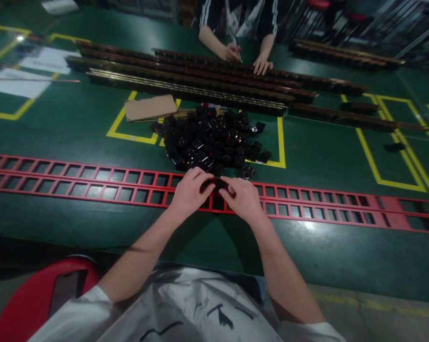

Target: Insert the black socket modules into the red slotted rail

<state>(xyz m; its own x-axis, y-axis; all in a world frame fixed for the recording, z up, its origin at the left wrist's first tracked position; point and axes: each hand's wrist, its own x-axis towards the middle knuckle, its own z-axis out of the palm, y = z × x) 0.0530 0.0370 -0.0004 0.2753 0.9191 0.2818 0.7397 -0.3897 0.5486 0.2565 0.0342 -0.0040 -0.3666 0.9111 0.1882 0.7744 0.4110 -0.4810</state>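
A small black block (218, 183) is held between the fingertips of my left hand (192, 191) and my right hand (243, 195). Both hands are closed in a pinch on it, right over the long red frame (150, 186), which has two rows of square openings. My fingers hide part of the block, so whether it sits in an opening I cannot tell. Just beyond my hands lies a heap of glossy black blocks (207, 137), some with red dots or metal parts.
Long dark strips (186, 90) lie across the green table (317, 156). A cardboard piece (150, 108) and white papers (43, 61) are at the left. Opposite, a person's hands (262, 64) rest by the strips, one with a pen. A red stool (25, 299) holds a phone (65, 289).
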